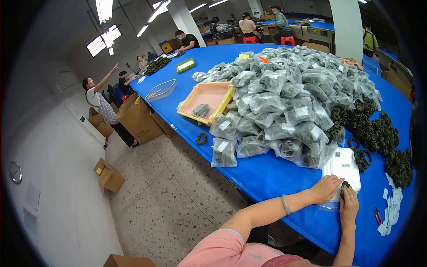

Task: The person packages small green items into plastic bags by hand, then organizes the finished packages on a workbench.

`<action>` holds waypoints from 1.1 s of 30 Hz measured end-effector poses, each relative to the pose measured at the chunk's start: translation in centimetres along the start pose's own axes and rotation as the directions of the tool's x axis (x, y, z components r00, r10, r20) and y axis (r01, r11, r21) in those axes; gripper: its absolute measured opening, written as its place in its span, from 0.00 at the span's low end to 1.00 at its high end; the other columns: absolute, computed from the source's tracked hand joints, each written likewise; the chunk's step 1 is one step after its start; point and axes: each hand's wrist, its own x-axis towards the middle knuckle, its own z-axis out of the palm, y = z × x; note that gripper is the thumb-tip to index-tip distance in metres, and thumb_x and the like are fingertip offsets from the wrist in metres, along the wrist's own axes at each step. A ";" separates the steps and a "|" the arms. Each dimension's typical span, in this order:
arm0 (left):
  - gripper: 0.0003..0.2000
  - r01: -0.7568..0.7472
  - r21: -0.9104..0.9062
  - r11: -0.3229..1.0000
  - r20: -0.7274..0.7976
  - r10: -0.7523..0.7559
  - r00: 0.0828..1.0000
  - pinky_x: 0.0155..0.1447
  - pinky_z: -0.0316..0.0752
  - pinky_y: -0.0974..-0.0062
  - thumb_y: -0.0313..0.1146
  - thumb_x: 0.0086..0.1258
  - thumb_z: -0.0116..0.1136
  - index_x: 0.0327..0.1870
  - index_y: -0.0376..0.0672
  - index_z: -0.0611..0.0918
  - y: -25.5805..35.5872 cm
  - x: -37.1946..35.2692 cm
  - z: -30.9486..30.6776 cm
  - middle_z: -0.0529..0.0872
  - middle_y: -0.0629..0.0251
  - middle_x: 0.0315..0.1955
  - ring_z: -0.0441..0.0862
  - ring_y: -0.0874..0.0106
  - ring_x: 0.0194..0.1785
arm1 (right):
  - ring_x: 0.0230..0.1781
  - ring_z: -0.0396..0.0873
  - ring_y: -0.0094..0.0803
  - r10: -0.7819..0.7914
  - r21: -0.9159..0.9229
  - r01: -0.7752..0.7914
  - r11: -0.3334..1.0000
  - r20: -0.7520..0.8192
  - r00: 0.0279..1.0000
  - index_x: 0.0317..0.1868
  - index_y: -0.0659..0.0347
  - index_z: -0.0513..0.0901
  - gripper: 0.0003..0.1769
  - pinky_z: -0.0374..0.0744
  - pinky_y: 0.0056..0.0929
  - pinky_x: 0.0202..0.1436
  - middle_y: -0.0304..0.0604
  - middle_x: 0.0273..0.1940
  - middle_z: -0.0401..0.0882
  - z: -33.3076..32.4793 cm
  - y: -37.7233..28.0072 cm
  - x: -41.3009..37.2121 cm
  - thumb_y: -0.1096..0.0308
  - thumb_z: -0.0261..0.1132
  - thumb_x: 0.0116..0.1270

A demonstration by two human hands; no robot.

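Observation:
A small dark green scrunchie lies between my two hands, over a stack of white plastic bags near the table's front edge. My right hand has its fingers closed on the scrunchie from below. From the left, my left hand rests on the bags with bent fingers, its fingertips closed at the scrunchie's upper side. Part of the scrunchie is covered by fingers. To the right of the stack lie loose scrunchies, small white labels and red-handled snips.
A large heap of filled clear bags covers the middle of the blue table. More dark scrunchies are piled at right. A yellow-rimmed tray stands left of the heap. One person stands with an arm raised; others sit farther off.

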 end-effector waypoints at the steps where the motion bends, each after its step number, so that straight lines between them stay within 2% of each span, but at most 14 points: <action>1: 0.25 -0.005 -0.020 1.000 -0.011 0.004 1.000 0.62 0.67 0.64 0.22 0.61 0.53 0.62 0.30 0.71 0.1 -0.1 0.0 0.77 0.48 0.51 0.73 0.56 0.52 | 0.56 0.80 0.48 -0.009 -0.003 0.009 1.000 -0.021 1.000 0.53 0.66 0.81 0.23 0.78 0.39 0.61 0.50 0.51 0.83 0.2 0.1 -0.1 0.82 0.67 0.53; 5: 0.24 -0.024 -0.069 0.997 -0.052 0.021 0.998 0.61 0.69 0.64 0.21 0.59 0.53 0.59 0.30 0.73 -0.1 0.2 -0.4 0.78 0.48 0.49 0.74 0.56 0.51 | 0.51 0.82 0.43 -0.048 -0.014 0.047 0.999 -0.090 0.995 0.52 0.66 0.82 0.19 0.78 0.34 0.58 0.49 0.48 0.84 0.6 0.7 0.2 0.79 0.65 0.58; 7: 0.23 -0.014 -0.032 0.999 -0.057 0.012 0.998 0.59 0.71 0.62 0.21 0.57 0.54 0.58 0.30 0.74 -0.8 0.3 -0.6 0.79 0.48 0.48 0.76 0.55 0.50 | 0.47 0.81 0.38 0.194 0.255 -0.184 0.949 -0.014 0.981 0.51 0.66 0.82 0.15 0.78 0.31 0.54 0.47 0.45 0.85 0.5 1.1 1.1 0.77 0.63 0.62; 9: 0.23 -0.022 -0.046 0.999 -0.031 0.020 0.999 0.57 0.73 0.61 0.20 0.55 0.54 0.56 0.30 0.76 -0.8 0.4 0.8 0.81 0.48 0.46 0.78 0.53 0.50 | 0.42 0.81 0.33 0.450 0.457 -0.451 0.767 0.117 0.885 0.50 0.67 0.83 0.13 0.78 0.27 0.50 0.45 0.43 0.85 -0.7 2.2 0.4 0.74 0.61 0.67; 12: 0.22 0.007 -0.063 0.998 0.012 -0.007 1.000 0.56 0.75 0.62 0.20 0.54 0.55 0.54 0.31 0.78 -0.3 0.5 0.2 0.82 0.49 0.48 0.79 0.53 0.49 | 0.37 0.77 0.24 0.616 0.697 -0.471 0.541 0.053 0.786 0.53 0.66 0.84 0.16 0.76 0.21 0.44 0.40 0.40 0.84 -0.8 4.2 0.6 0.64 0.60 0.72; 14: 0.21 0.012 -0.075 0.997 0.021 -0.010 1.000 0.57 0.75 0.63 0.22 0.56 0.56 0.55 0.32 0.78 0.8 0.9 -1.8 0.82 0.49 0.51 0.79 0.54 0.51 | 0.39 0.78 0.23 0.718 0.830 -0.463 0.313 0.113 0.687 0.54 0.65 0.84 0.18 0.76 0.21 0.47 0.40 0.43 0.84 -2.1 3.0 1.8 0.61 0.61 0.72; 16: 0.21 0.016 -0.053 0.998 0.072 -0.012 0.997 0.61 0.73 0.63 0.24 0.59 0.59 0.56 0.33 0.78 1.0 1.1 -2.1 0.82 0.51 0.52 0.78 0.55 0.57 | 0.45 0.80 0.26 0.706 0.827 -0.481 0.290 0.154 0.691 0.56 0.65 0.83 0.18 0.79 0.24 0.51 0.41 0.46 0.84 -2.9 4.2 2.6 0.62 0.61 0.72; 17: 0.21 0.030 -0.036 0.999 0.102 -0.027 0.994 0.63 0.72 0.63 0.26 0.60 0.60 0.57 0.33 0.77 1.2 1.2 -2.4 0.82 0.52 0.53 0.76 0.55 0.60 | 0.44 0.80 0.26 0.703 0.800 -0.493 0.340 0.132 0.699 0.55 0.65 0.83 0.17 0.79 0.23 0.51 0.40 0.45 0.84 -3.1 5.4 3.1 0.63 0.61 0.72; 20: 0.18 -0.015 -0.031 0.999 0.103 0.018 0.994 0.63 0.72 0.63 0.27 0.62 0.61 0.54 0.34 0.79 0.2 0.9 -1.1 0.82 0.53 0.53 0.76 0.56 0.60 | 0.31 0.74 0.19 0.638 0.692 -0.431 0.579 -0.054 0.769 0.52 0.65 0.84 0.16 0.72 0.16 0.36 0.34 0.34 0.81 -3.5 8.2 7.1 0.64 0.62 0.72; 23: 0.17 -0.002 -0.059 0.998 0.107 0.008 0.994 0.63 0.72 0.63 0.28 0.63 0.61 0.53 0.35 0.80 0.2 1.1 -1.8 0.82 0.54 0.53 0.76 0.57 0.60 | 0.23 0.64 0.18 0.578 0.526 -0.383 0.759 -0.276 0.768 0.53 0.66 0.84 0.16 0.63 0.21 0.27 0.32 0.26 0.78 -3.2 7.7 11.8 0.65 0.63 0.70; 27: 0.16 0.023 -0.066 0.998 0.127 -0.015 0.992 0.64 0.72 0.64 0.29 0.63 0.62 0.52 0.35 0.81 0.6 1.3 -2.3 0.82 0.55 0.54 0.76 0.58 0.61 | 0.26 0.76 0.26 0.597 0.404 -0.482 0.778 -0.235 0.767 0.53 0.66 0.84 0.16 0.73 0.24 0.31 0.38 0.31 0.84 -2.5 8.5 17.4 0.66 0.63 0.69; 28: 0.16 0.031 -0.061 0.998 0.138 -0.022 0.990 0.65 0.71 0.64 0.30 0.64 0.63 0.52 0.35 0.81 0.5 1.4 -2.5 0.82 0.55 0.54 0.76 0.58 0.62 | 0.34 0.81 0.30 0.486 0.281 -0.403 0.871 -0.378 0.788 0.55 0.65 0.83 0.18 0.76 0.27 0.38 0.40 0.36 0.85 -1.5 9.5 18.8 0.66 0.65 0.68; 30: 0.16 0.038 -0.048 0.998 0.139 -0.031 0.990 0.65 0.71 0.65 0.30 0.64 0.63 0.52 0.35 0.81 0.4 1.5 -3.1 0.82 0.56 0.55 0.76 0.59 0.62 | 0.42 0.85 0.34 0.340 0.140 -0.313 0.939 -0.502 0.795 0.56 0.63 0.82 0.19 0.80 0.29 0.44 0.41 0.41 0.87 1.0 11.1 21.1 0.65 0.66 0.66; 33: 0.16 0.038 -0.083 0.996 0.159 -0.024 0.987 0.65 0.71 0.63 0.29 0.64 0.62 0.52 0.35 0.80 0.3 1.7 -3.4 0.81 0.54 0.54 0.75 0.57 0.62 | 0.56 0.81 0.39 0.043 -0.237 -0.172 0.956 -0.468 0.883 0.58 0.62 0.80 0.23 0.79 0.32 0.54 0.42 0.50 0.85 5.2 14.8 22.8 0.65 0.67 0.64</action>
